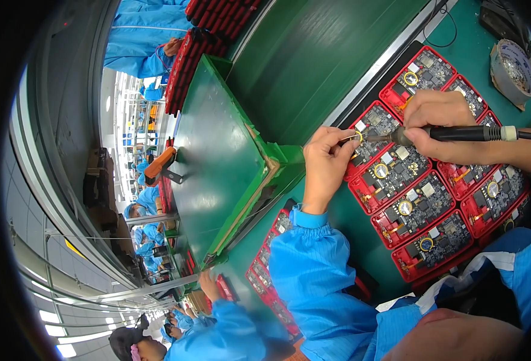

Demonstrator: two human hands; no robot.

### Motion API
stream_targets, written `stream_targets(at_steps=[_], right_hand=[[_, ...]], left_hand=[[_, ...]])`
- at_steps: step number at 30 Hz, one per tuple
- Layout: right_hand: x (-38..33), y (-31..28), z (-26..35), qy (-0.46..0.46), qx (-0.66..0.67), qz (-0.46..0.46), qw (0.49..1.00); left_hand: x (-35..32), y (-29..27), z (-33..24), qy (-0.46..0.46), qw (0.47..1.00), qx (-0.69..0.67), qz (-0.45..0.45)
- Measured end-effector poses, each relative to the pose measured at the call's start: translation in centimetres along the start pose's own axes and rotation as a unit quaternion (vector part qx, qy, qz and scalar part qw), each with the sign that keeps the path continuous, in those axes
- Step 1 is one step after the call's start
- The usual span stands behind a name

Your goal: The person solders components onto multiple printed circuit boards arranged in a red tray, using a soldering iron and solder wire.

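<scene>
My right hand (441, 113) grips a soldering iron (464, 133) by its black handle, its cable running off to the right. The iron's metal tip points left, over a circuit board (378, 119) in a red housing. Thumb and fingers of my left hand (325, 157) pinch together beside that tip, at the board's left edge. Something thin shows at the left fingertips, next to a small round part with a yellow ring (357, 136); its kind is unclear. Several similar red housings with boards, such as this one (422, 201), lie in rows below and around my hands.
A green divider box (217, 156) stands left of my hands, beside a green conveyor belt (313, 60). At the far right sits a tape roll (514, 75) with scraps inside. Stacked red housings (181, 72) stand upper left. Co-workers in blue work nearby, one at lower left (217, 328).
</scene>
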State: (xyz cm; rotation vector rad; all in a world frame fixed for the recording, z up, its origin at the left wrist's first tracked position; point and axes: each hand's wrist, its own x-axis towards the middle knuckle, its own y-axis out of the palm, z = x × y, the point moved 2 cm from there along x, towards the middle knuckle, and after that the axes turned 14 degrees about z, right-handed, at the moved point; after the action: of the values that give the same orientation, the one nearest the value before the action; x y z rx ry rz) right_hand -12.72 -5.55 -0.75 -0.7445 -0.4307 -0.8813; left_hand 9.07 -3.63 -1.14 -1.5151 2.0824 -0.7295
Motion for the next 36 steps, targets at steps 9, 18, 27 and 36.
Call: stream_targets(at_steps=[9, 18, 27, 36], right_hand=[[-0.4, -1.0, 0.1, 0.029, 0.042, -0.038, 0.998], [-0.2, -1.2, -0.2, 0.052, 0.076, -0.064, 0.994], [-0.1, -1.3, -0.2, 0.049, 0.078, -0.073, 0.993], [0.0, -1.3, -0.5, 0.062, 0.065, -0.087, 0.992]], left_hand=[[0.0, 0.0, 0.0, -0.01, 1.0, -0.011, 0.004], [0.0, 0.1, -0.1, -0.011, 1.0, -0.006, -0.011], [-0.6, -0.4, 0.4, -0.039, 0.986, -0.159, -0.008], [-3.4, -1.0, -2.4, -0.101, 0.988, -0.107, -0.048]])
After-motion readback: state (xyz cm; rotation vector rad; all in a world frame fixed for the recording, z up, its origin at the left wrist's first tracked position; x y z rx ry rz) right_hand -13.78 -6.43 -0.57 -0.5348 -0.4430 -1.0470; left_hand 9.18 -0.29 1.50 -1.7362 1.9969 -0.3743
